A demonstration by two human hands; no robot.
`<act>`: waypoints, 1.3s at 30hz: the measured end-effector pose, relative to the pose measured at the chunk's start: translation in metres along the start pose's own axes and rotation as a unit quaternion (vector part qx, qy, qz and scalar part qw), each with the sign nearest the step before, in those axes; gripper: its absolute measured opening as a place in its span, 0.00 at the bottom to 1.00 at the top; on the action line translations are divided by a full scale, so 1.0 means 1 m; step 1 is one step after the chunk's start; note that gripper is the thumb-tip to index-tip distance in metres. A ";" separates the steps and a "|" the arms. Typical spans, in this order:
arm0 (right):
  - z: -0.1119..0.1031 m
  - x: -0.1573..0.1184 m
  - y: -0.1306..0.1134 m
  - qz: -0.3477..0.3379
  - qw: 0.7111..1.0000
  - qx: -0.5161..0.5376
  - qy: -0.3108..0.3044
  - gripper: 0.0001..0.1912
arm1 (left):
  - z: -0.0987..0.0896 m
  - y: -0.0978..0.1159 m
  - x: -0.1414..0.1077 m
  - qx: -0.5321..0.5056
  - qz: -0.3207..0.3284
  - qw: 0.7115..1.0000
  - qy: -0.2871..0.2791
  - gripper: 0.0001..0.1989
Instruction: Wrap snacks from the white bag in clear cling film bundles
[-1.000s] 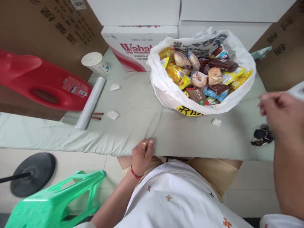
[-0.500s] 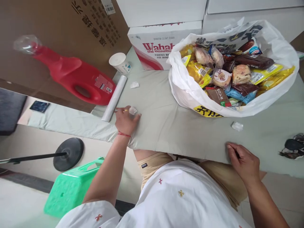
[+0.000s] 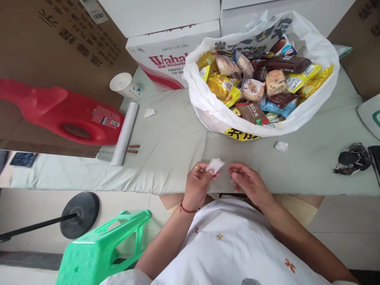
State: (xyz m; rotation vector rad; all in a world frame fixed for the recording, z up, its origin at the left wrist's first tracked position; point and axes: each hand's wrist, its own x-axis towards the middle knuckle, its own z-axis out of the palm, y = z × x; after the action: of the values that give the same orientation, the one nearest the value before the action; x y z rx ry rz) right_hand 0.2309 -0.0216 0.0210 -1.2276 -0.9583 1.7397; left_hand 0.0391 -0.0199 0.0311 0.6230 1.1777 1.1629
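Observation:
My left hand (image 3: 196, 186) pinches a small white crumpled piece (image 3: 215, 165), tissue or thin plastic, between thumb and fingers just above the table's front edge. Close on its right, my right hand (image 3: 249, 182) holds nothing; its fingers are curved and apart, not touching the piece. Two similar white scraps lie on the cloth, one scrap (image 3: 149, 113) near the paper cup and another scrap (image 3: 281, 146) in front of the bag. A white plastic bag (image 3: 204, 114) full of wrapped snacks stands beyond my hands.
At the left are a red jug (image 3: 59, 114), a white roll (image 3: 124, 134), two thin brown strips (image 3: 133, 151) and a paper cup (image 3: 126, 87). Boxes (image 3: 169, 59) line the back. Keys (image 3: 352, 160) lie at the right. A green stool (image 3: 103, 241) stands on the floor.
My left hand has picked up the white piece beside the roll and brought it right, before my body. My right hand has moved left towards it and its fingers have spread.

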 end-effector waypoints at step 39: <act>-0.020 -0.005 -0.002 -0.039 0.999 -0.026 0.007 0.18 | 0.032 -0.006 0.009 0.007 -0.039 0.997 -0.069 0.23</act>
State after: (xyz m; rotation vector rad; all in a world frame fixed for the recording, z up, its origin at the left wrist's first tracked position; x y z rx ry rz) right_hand 0.2517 -0.0221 0.0200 -1.2175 -1.0363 1.6519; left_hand 0.0708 -0.0082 0.0326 0.6509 1.0842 1.0298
